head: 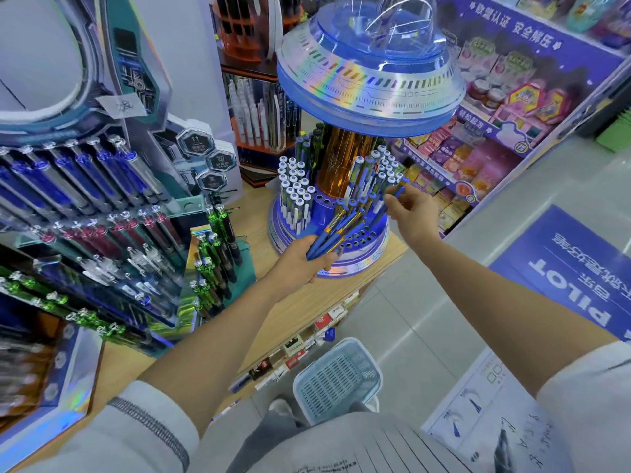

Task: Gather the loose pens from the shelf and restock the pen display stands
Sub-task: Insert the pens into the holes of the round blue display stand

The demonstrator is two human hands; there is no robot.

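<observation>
The left hand [300,262] clasps a pen bundle [336,233]; the right hand [411,213], pinching a single pen [396,191], could jostle the crowded pens [386,165] just above it.

The pen stand [363,238] has a glossy blue plastic base, a see-through amber plastic column [341,158] and a canopy [372,90] banded with shiny rainbow foil under a clear plastic dome [375,25]. The bundle of pens [329,235] and the single pen [397,191] are smooth blue plastic. The shelf [300,302] is matt pale wood grain. The basket [338,373] is pale blue perforated plastic, the floor [426,302] smooth grey tile, and the sleeve [136,431] soft grey knit cloth.
</observation>
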